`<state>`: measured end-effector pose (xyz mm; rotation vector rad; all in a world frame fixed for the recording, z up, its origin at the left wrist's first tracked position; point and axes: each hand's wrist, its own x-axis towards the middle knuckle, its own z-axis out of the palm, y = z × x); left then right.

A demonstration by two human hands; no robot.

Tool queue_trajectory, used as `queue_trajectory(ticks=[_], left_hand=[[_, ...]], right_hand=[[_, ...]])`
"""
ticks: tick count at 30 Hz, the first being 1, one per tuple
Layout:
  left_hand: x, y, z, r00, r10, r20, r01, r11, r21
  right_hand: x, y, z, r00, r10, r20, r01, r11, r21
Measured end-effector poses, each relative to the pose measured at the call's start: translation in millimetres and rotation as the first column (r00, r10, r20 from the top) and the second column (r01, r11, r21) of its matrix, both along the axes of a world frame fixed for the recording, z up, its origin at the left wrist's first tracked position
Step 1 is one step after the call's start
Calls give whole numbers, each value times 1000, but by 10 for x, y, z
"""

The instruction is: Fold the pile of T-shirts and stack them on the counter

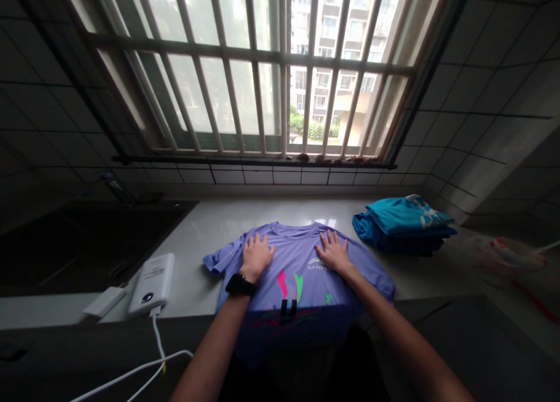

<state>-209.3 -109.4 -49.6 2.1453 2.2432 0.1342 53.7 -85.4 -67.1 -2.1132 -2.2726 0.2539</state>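
Observation:
A purple T-shirt with a pink and green print lies front side up on the white countertop, its collar toward the window. Its lower part hangs over the counter's front edge. My left hand rests flat on the shirt near one shoulder, fingers spread; a black watch is on that wrist. Palm down with fingers apart, my right hand presses on the other side of the chest, just above the white logo. Neither hand grips the cloth.
Folded blue clothes are stacked at the right. A white power bank with a cable and a small white box lie left, near the dark sink. A plastic bag sits far right. Behind is a barred window.

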Motion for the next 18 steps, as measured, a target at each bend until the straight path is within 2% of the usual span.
queue_trajectory(ticks=[4,9,12,15,18], left_hand=[[102,163,-129,1000,-30,0,30,999,44],[42,220,-286,999,-39,10,38,997,61],[16,248,-281,999,-43,17,42,997,60],[3,278,-239,999,-40,22,39,998,45],[-8,289,-211,1000,-14,21,13,999,50]], right_hand=[[16,195,-27,999,32,-17,-32,999,37],[59,232,-103,999,22,-46,-18,996,86],[142,284,-46,993,115,-27,-112,990,89],[233,370,88,972,233,11,-234,972,38],[222,357,169,971,234,53,-236,971,42]])
